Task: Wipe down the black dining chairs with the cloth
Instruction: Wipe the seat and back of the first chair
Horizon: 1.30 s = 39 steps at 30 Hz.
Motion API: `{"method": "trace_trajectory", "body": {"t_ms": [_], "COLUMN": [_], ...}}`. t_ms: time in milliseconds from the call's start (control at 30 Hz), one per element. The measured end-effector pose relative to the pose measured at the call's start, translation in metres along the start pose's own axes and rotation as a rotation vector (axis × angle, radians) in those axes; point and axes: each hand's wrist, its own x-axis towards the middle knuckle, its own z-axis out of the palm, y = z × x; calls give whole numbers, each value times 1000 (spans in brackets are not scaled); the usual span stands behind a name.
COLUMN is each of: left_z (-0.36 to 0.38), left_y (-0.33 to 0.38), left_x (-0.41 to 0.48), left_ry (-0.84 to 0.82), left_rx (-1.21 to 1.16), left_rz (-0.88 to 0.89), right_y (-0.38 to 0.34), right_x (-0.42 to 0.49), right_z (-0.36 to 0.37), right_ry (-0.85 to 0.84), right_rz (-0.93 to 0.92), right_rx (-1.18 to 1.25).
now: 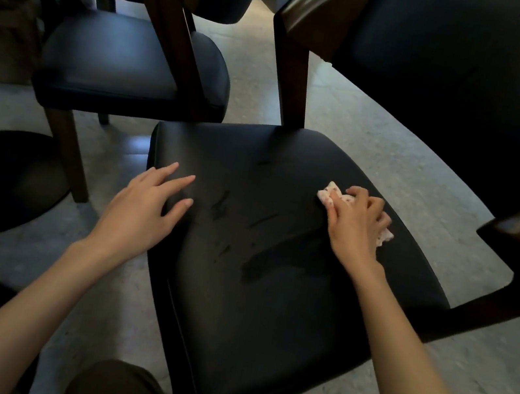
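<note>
a black chair (pixel 274 268) with a soft seat stands close in front of the person. the right hand (pixel 355 225) is on the right side of the seat. its fingers are curled over a small pale cloth (pixel 331 195) with tiny spots and press it down on the seat. bits of the cloth stick out on both sides of the hand. the left hand (pixel 143 205) is near the left edge of the seat. its fingers are spread and straight and it holds nothing. shiny wet streaks (pixel 255 258) lie on the seat between the two hands. another black chair (pixel 118 70) stands behind on the left, on a pale floor (pixel 381 141).
</note>
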Motion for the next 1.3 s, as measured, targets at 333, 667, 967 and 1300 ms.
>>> {"method": "trace_trajectory", "body": {"t_ms": [333,667,967,1300], "left_z": [0,5,3,8], "left_y": [1,2,-5,-7], "left_x": [0,1,4,0], "left_ry": [-10,-73,-46,-85], "left_rx": [-3,53,23,16], "left_rz": [-7,-34,-73,-35], "right_y": [-82,-63,-79,-7], "right_x": [-58,-72,-76,7], "right_z": [-14,-41,-25,-3], "right_ry": [-93,-334,-120,-52], "right_rz": [-290,-707,-873,-38], "right_rx": [298,356,223,12]}}
